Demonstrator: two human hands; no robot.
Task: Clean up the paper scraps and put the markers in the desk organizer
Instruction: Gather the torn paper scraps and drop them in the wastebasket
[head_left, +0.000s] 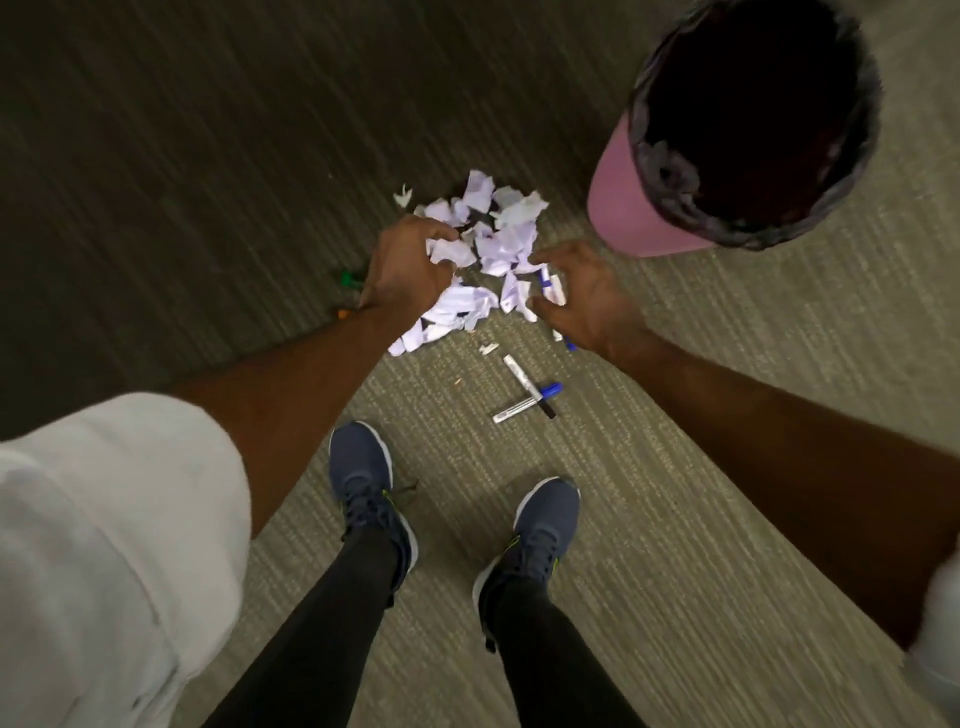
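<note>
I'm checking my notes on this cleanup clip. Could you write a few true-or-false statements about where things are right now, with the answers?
1. The left hand grips paper scraps from the pile. True.
2. The bin stands to the left of the pile. False: it stands to the right of the pile, beyond the right hand.
3. Two markers lie crossed on the carpet, between the pile and the shoes. True.
4. The bin has no liner. False: a dark liner folds over its pink wall.
</note>
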